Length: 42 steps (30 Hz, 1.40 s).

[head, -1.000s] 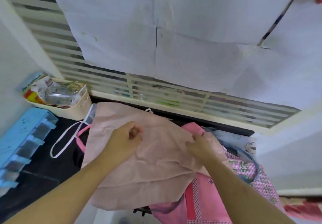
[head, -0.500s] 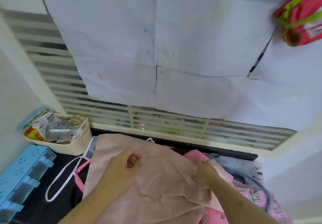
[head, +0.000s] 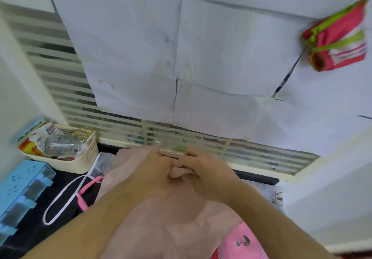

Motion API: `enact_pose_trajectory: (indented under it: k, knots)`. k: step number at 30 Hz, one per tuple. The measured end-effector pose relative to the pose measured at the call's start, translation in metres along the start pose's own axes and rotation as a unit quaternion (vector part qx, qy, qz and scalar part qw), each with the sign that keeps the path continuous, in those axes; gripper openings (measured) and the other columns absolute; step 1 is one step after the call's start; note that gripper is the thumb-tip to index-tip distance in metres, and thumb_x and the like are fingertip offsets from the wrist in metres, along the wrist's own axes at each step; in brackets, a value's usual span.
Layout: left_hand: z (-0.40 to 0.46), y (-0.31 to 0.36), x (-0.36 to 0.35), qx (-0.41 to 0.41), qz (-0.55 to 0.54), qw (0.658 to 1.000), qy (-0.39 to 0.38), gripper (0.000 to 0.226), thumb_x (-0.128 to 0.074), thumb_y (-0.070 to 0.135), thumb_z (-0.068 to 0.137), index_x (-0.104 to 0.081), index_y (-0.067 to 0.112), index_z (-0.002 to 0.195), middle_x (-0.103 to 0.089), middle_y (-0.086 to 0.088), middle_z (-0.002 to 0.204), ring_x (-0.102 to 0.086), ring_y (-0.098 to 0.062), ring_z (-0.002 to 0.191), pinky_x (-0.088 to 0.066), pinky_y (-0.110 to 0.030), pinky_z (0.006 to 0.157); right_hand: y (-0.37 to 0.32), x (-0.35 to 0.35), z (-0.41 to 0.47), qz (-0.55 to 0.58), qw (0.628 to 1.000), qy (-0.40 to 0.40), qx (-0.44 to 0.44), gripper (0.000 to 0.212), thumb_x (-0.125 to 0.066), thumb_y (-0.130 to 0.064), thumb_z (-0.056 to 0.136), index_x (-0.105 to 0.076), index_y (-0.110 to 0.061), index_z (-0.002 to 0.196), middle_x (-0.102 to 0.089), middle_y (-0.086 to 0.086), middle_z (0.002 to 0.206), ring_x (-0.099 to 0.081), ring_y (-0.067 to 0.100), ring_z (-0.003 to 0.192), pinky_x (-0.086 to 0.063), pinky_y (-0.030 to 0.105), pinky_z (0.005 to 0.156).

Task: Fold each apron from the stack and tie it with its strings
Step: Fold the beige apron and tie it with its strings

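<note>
Both hands meet at the top edge of the pale pink apron (head: 171,214), left hand (head: 155,170) and right hand (head: 203,168) each pinching a bunched bit of it (knuckles touching). It lies over a brighter pink apron (head: 243,242) on the dark counter (head: 30,236).

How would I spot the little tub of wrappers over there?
Look below the slatted window, at the left end of the dark counter. The cream tub sits there, behind the blue rack; it alone holds crumpled wrappers.
</note>
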<state>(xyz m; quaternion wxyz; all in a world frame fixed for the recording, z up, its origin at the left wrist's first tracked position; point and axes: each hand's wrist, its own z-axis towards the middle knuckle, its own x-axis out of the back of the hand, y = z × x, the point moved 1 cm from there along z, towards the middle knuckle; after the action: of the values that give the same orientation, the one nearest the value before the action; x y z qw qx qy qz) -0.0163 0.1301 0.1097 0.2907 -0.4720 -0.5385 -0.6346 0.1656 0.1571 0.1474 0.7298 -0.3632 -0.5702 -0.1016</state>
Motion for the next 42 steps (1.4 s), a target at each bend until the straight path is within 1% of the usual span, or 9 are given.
enact_pose_trajectory:
  k: [3,6,13,18,23,27,33,37,42]
  knots:
    - [0.001,0.008,0.064,0.061,-0.027,0.998,0.021,0.025,-0.066,0.053,0.083,-0.056,0.037,0.066,-0.056,0.015,0.061,-0.053,-0.005,0.063,-0.044,-0.030,0.064,-0.006,0.082,-0.006,-0.175,0.974,-0.092,-0.109,0.021,-0.069,-0.038,0.090,-0.059,-0.031,0.107,-0.064,-0.006,0.101,-0.061,0.023,0.094,-0.053,0.039,0.076]
    - [0.002,0.019,0.131,0.038,0.008,0.997,0.064,0.052,-0.074,0.058,0.084,-0.043,0.021,0.062,-0.047,0.007,0.056,-0.040,-0.008,0.053,-0.031,-0.029,0.054,-0.005,0.148,-0.018,-0.290,0.923,-0.175,-0.184,0.018,-0.073,-0.034,0.079,-0.061,-0.021,0.082,-0.061,-0.003,0.078,-0.062,0.021,0.075,-0.053,0.032,0.061]
    - [0.002,0.031,0.228,0.089,0.042,0.995,0.009,0.038,-0.072,0.051,0.086,-0.061,0.021,0.068,-0.065,0.005,0.071,-0.062,-0.010,0.065,-0.049,-0.033,0.065,-0.028,0.289,-0.038,-0.261,0.915,-0.137,-0.275,0.012,-0.071,-0.022,0.069,-0.064,-0.014,0.072,-0.068,0.006,0.068,-0.066,0.018,0.057,-0.048,0.040,0.046]
    - [-0.010,0.090,0.254,0.034,0.009,0.984,-0.176,0.046,-0.083,0.057,0.077,-0.064,0.046,0.118,-0.071,0.026,0.111,-0.068,0.003,0.102,-0.056,-0.028,0.097,-0.088,0.319,-0.024,-0.189,0.976,-0.026,-0.107,0.032,-0.062,-0.003,0.072,-0.059,-0.034,0.066,-0.059,-0.006,0.068,-0.057,0.007,0.064,-0.043,0.029,0.057]
    - [0.000,0.165,0.274,-0.060,-0.301,0.949,0.067,0.013,-0.075,0.025,0.091,-0.073,0.016,0.099,-0.071,-0.001,0.087,-0.067,-0.013,0.085,-0.046,-0.034,0.077,-0.131,0.295,0.009,-0.098,0.973,0.198,0.067,0.027,-0.068,0.001,0.074,-0.070,-0.018,0.093,-0.061,-0.003,0.102,-0.057,0.018,0.098,-0.050,0.037,0.084]
    - [-0.012,0.151,0.284,-0.042,-0.435,0.883,0.169,0.010,-0.070,0.016,0.099,-0.079,0.016,0.103,-0.078,-0.016,0.104,-0.076,-0.033,0.102,-0.055,-0.053,0.099,-0.099,0.292,-0.011,0.023,0.906,0.397,-0.143,0.073,-0.083,-0.053,0.079,-0.048,-0.024,0.136,-0.048,-0.006,0.131,-0.048,0.012,0.123,-0.043,0.030,0.105]
    - [-0.021,0.146,0.277,-0.024,-0.510,0.828,0.233,0.016,-0.069,0.021,0.100,-0.082,0.027,0.106,-0.081,-0.002,0.099,-0.077,-0.021,0.099,-0.057,-0.039,0.095,-0.075,0.227,-0.041,0.579,0.770,0.118,-0.241,0.054,-0.069,-0.057,0.091,-0.075,-0.017,0.127,-0.075,0.012,0.126,-0.069,0.032,0.120,-0.050,0.051,0.107]
    - [-0.021,0.149,0.268,0.007,-0.494,0.840,0.225,0.027,-0.068,0.043,0.099,-0.082,0.020,0.100,-0.080,-0.010,0.104,-0.076,-0.027,0.102,-0.054,-0.048,0.102,-0.066,0.201,-0.041,0.454,0.817,0.256,-0.246,0.016,-0.076,-0.022,0.094,-0.082,-0.009,0.102,-0.081,0.012,0.103,-0.076,0.034,0.103,-0.058,0.050,0.099]
    - [-0.024,0.128,0.273,0.064,-0.447,0.836,0.312,0.027,-0.069,0.032,0.099,-0.078,0.010,0.085,-0.079,-0.004,0.081,-0.076,-0.023,0.077,-0.053,-0.031,0.072,-0.054,0.232,-0.055,0.379,0.808,0.409,-0.192,0.021,-0.072,-0.024,0.092,-0.079,-0.004,0.090,-0.074,0.017,0.084,-0.063,0.022,0.080,-0.047,0.038,0.076]
